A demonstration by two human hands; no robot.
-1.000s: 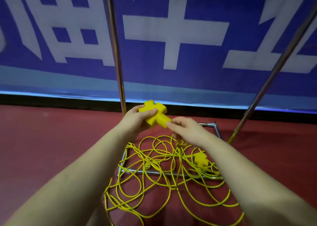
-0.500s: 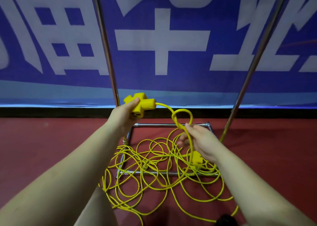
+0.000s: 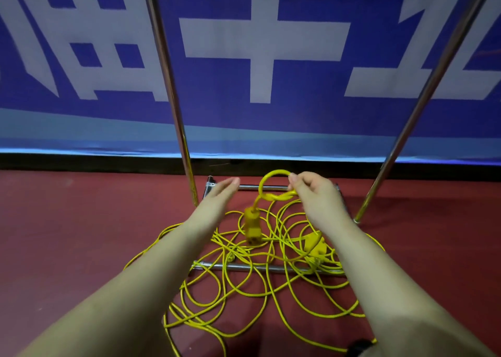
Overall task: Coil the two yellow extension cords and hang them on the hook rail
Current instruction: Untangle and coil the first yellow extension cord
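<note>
A dark red floor (image 3: 67, 234) carries tangled yellow cords (image 3: 244, 289) lying across a metal rack base (image 3: 260, 268).

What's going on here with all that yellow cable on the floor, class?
A person is starting to coil a yellow extension cord. The right hand pinches a small first loop of cord, and the yellow multi-outlet socket end dangles below it. The left hand is open, fingers straight, holding nothing. The rest of the yellow cord lies tangled on the red floor over the chrome rack's base frame. Nothing is hung yet.
</note>
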